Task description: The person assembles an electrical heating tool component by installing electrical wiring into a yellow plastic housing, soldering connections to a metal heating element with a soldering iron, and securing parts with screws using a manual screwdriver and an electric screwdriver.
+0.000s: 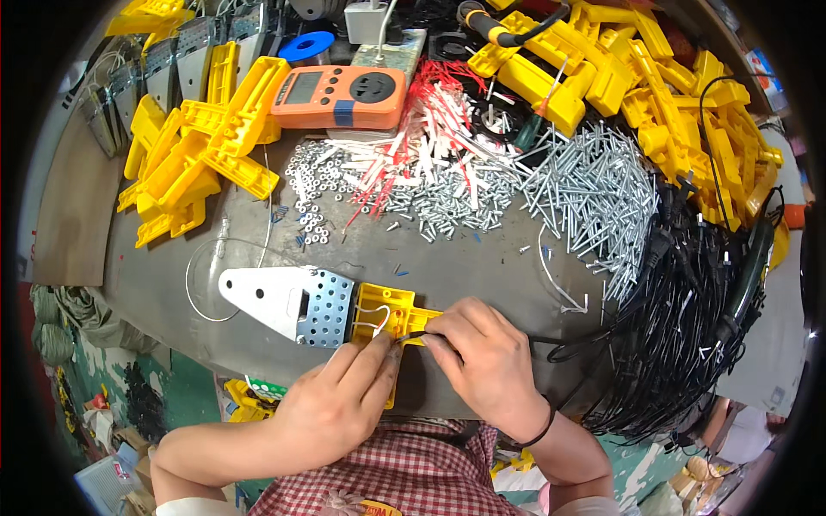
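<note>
A yellow plastic housing (pixel 370 299) lies open in front of me, joined to a pointed plate with a white end (pixel 258 289) and a perforated metal part (pixel 329 308). Thin white wires (pixel 372 310) loop inside the housing. My left hand (pixel 331 402) is closed, its fingertips pinched at the wire ends on the housing's near side; the exact grip is partly hidden. Just right of it, my right hand (pixel 489 365) pinches a black power cord (pixel 414 335) at the housing's narrow end. The cord runs on to the right behind that hand.
Behind the work lie white nuts (pixel 311 185), red-and-white sleeved wires (pixel 413 159), short screws (pixel 456 202) and long screws (pixel 594 189). An orange multimeter (pixel 340 96) stands beyond. Yellow housings (pixel 194 163) heap left and back right; black cords (pixel 667 344) pile right.
</note>
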The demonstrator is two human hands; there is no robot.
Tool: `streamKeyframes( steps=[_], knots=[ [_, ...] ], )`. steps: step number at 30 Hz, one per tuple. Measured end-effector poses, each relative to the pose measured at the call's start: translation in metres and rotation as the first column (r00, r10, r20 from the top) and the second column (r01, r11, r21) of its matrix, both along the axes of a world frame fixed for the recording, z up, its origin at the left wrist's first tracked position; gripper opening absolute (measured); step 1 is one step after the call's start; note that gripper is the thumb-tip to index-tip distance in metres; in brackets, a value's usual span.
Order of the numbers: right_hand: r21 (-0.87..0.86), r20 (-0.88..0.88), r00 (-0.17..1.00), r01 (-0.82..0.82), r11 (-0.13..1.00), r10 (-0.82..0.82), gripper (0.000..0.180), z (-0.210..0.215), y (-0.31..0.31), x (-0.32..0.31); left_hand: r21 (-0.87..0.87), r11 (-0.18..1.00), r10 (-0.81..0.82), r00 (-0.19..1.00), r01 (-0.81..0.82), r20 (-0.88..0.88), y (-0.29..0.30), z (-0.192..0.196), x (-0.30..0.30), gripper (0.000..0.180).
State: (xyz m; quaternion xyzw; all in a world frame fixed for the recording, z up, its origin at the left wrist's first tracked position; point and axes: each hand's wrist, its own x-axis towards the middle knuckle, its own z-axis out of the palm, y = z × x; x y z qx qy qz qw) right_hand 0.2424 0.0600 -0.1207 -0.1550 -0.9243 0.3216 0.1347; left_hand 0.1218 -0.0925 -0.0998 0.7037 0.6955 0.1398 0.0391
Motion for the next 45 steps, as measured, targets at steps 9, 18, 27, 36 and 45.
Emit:
streamKeyframes(
  steps=[9, 18, 27, 36, 45],
  knots=[
    [0.078, -0.02, 0.976, -0.216, 0.973, 0.218, 0.031, 0.006, -0.004, -0.025, -0.007, 1.0, 0.013, 1.0, -0.013, -0.003, -0.002, -0.005, 0.002, 0.035],
    [0.189, 0.105, 0.975, -0.215, 0.958, 0.198, 0.028, 0.008, -0.009, -0.037, 0.03, 0.998, 0.065, 0.993, -0.062, -0.1, -0.009, -0.006, 0.01, 0.027],
    [0.165, 0.056, 0.985, -0.17, 0.972, 0.163, 0.024, 0.004, -0.008, -0.033, -0.145, 0.989, -0.023, 0.961, -0.018, -0.277, -0.002, 0.004, 0.012, 0.036],
    [0.18, 0.029, 0.977, -0.215, 0.96, 0.213, 0.025, -0.008, -0.017, -0.034, -0.143, 0.99, -0.03, 0.977, -0.001, -0.212, -0.021, -0.011, 0.009, 0.051],
    [0.085, 0.07, 0.996, -0.053, 0.995, 0.047, 0.027, 0.016, 0.11, -0.041, -0.074, 0.993, 0.09, 0.992, -0.097, -0.088, -0.018, -0.016, 0.008, 0.037]
  ],
)
